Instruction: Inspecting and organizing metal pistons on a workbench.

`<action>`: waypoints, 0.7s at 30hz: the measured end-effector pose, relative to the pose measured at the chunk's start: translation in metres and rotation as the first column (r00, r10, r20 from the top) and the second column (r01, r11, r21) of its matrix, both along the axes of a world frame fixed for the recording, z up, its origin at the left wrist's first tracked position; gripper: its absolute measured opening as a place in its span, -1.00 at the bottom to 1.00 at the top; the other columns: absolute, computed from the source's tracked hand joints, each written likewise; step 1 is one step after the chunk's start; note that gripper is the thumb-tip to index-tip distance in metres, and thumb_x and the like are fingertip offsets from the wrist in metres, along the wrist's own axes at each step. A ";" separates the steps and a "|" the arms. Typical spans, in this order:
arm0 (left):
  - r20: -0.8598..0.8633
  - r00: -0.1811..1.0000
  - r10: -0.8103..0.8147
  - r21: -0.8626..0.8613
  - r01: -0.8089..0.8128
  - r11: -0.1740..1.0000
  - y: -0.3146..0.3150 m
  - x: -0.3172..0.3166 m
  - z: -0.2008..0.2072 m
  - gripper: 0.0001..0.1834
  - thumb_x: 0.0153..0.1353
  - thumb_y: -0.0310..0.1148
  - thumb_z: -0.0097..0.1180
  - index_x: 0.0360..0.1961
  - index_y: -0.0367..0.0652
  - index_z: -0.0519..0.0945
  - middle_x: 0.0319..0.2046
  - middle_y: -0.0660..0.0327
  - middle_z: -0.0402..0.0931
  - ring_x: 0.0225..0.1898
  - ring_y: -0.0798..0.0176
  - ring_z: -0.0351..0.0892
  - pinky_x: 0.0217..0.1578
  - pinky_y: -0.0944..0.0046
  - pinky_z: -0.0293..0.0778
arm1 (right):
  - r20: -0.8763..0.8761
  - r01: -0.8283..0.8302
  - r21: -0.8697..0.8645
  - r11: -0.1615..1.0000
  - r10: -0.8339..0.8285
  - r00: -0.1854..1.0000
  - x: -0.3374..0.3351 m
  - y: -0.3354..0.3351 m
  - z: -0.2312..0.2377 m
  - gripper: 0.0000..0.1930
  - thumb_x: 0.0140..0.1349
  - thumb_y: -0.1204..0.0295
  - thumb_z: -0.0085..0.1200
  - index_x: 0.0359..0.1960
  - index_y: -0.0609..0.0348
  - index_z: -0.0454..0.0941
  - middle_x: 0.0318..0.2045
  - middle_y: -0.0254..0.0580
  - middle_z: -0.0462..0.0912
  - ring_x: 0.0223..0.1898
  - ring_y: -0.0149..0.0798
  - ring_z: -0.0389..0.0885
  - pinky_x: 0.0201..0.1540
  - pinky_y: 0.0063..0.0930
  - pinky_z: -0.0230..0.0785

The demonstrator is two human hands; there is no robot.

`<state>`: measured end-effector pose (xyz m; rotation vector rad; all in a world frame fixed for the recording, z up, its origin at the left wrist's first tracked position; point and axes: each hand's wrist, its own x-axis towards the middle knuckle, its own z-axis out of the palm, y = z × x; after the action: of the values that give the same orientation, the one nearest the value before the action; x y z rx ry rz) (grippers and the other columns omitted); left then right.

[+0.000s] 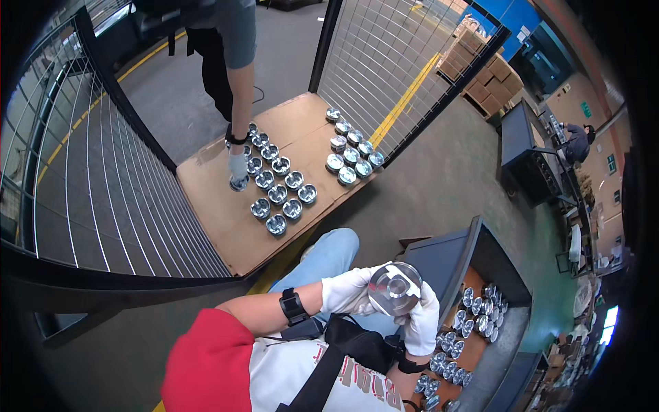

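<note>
A round metal piston (394, 288) is gripped between both gloved hands, near and right of centre. The left hand (349, 291) is curled around its left edge; the right hand (422, 321) is cupped under its right side. Just right, more pistons are packed in a grey crate (449, 257). Far left, rows of pistons are laid on a cardboard sheet (220, 199), where one is touched by a co-worker's gloved hand (237, 167).
</note>
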<state>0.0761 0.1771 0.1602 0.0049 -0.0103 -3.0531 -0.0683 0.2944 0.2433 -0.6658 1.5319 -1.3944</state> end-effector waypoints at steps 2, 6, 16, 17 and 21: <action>-0.068 0.998 -0.011 0.015 0.012 1.000 -0.001 0.001 -0.004 -0.52 0.40 -0.14 0.02 0.21 -0.20 0.37 0.10 0.11 0.52 0.04 0.23 0.61 0.02 0.23 0.64 | 0.011 0.009 0.001 1.000 -0.009 1.000 0.001 -0.001 0.000 -0.76 0.31 0.34 0.18 -0.13 0.23 0.57 -0.48 -0.34 0.65 -0.66 -0.58 0.51 -0.68 -0.76 0.28; -0.057 0.998 -0.012 -0.001 0.012 1.000 -0.001 0.002 0.007 -0.50 0.38 -0.13 0.05 0.21 -0.20 0.37 0.09 0.10 0.52 0.04 0.23 0.61 0.02 0.24 0.64 | -0.021 -0.024 0.012 1.000 0.024 0.999 -0.001 0.001 0.000 -0.78 0.33 0.35 0.15 -0.12 0.24 0.56 -0.48 -0.33 0.65 -0.67 -0.58 0.51 -0.69 -0.78 0.27; 0.036 0.999 -0.030 0.008 0.030 1.000 0.000 -0.003 0.001 -0.50 0.37 -0.13 0.06 0.21 -0.20 0.38 0.08 0.11 0.53 0.02 0.22 0.62 0.02 0.23 0.63 | -0.006 -0.013 0.007 1.000 0.013 1.000 -0.005 0.002 -0.004 -0.77 0.34 0.33 0.15 -0.12 0.24 0.56 -0.51 -0.34 0.63 -0.68 -0.60 0.49 -0.68 -0.77 0.26; 0.016 0.999 -0.042 0.023 0.041 0.999 -0.001 -0.004 -0.004 -0.51 0.37 -0.13 0.06 0.20 -0.21 0.39 0.07 0.11 0.54 0.00 0.23 0.63 -0.01 0.25 0.65 | -0.007 -0.009 0.004 1.000 0.009 1.000 -0.006 0.002 -0.005 -0.77 0.34 0.33 0.15 -0.12 0.24 0.56 -0.51 -0.34 0.63 -0.68 -0.60 0.49 -0.68 -0.77 0.26; 0.028 0.999 -0.047 -0.002 0.047 0.999 -0.001 -0.002 -0.002 -0.55 0.38 -0.15 0.05 0.16 -0.22 0.42 0.02 0.11 0.56 -0.07 0.26 0.66 -0.12 0.32 0.68 | -0.023 0.000 0.028 1.000 0.000 1.000 -0.005 0.003 -0.005 -0.73 0.34 0.30 0.15 -0.09 0.24 0.55 -0.49 -0.34 0.64 -0.67 -0.60 0.49 -0.66 -0.77 0.28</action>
<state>0.0742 0.1757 0.1580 0.0477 -0.0172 -3.0993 -0.0738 0.2972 0.2383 -0.6672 1.5668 -1.3674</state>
